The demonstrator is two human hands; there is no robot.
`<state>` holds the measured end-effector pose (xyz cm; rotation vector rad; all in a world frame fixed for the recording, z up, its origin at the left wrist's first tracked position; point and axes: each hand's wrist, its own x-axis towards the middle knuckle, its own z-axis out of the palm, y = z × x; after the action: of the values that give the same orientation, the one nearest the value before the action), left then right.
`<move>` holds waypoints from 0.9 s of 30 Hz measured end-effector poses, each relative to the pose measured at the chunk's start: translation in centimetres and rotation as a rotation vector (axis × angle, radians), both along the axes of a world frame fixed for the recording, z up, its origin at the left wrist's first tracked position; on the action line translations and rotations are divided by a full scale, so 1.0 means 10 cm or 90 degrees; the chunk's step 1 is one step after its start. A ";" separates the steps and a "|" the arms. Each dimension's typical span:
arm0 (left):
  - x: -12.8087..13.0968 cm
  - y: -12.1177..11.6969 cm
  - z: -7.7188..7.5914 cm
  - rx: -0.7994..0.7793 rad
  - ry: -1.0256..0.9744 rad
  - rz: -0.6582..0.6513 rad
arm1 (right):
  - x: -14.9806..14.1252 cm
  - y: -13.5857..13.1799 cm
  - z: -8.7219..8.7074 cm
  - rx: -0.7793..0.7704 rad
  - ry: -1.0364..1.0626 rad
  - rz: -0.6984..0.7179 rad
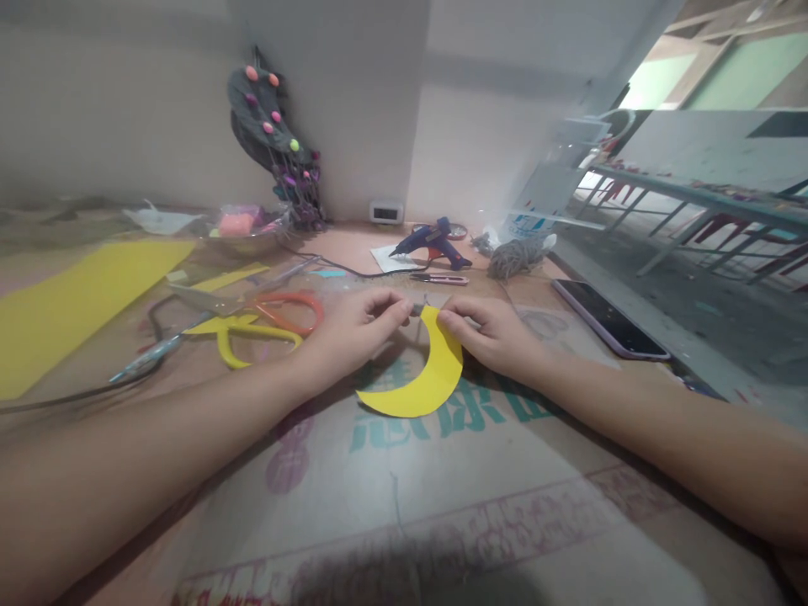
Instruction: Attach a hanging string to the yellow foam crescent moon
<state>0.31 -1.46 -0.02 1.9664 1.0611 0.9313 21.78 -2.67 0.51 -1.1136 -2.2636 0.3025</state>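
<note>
A yellow crescent moon cutout (435,370) is held up over the printed cardboard (353,513), its upper tip between my hands and its lower tip pointing left. My right hand (489,332) pinches the cutout near its upper right edge. Just left of the upper tip, my left hand (359,328) is closed in a pinch on a small dark grey bit, perhaps yarn; its exact kind is too small to tell. A thin dark strand shows by the upper tip.
Scissors with orange and yellow handles (287,311) lie left, near yellow sheet (82,303) and a pen (148,358). Behind are a blue glue gun (435,242), pink snips (442,279), grey yarn (518,257) and a small clock (385,212). A phone (609,320) lies right. A decorated grey crescent (258,118) leans on the wall.
</note>
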 end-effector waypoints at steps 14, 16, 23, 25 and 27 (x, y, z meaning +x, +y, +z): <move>0.01 -0.02 -0.01 -0.090 -0.005 -0.077 | -0.01 0.00 0.00 -0.037 0.003 -0.024; 0.00 0.01 -0.03 -0.051 -0.008 -0.069 | -0.01 0.01 0.00 -0.038 0.018 -0.027; -0.01 0.03 -0.04 -0.034 -0.023 -0.033 | -0.02 0.01 0.01 -0.039 0.020 -0.027; -0.01 0.02 -0.04 -0.064 -0.019 -0.039 | -0.02 0.00 0.01 -0.036 0.015 -0.027; -0.01 0.02 -0.04 -0.058 -0.017 -0.034 | -0.02 0.00 0.01 -0.034 0.009 -0.027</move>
<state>0.23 -1.27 -0.43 1.8935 1.0132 0.8635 21.58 -2.72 0.66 -1.1817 -2.2284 0.3532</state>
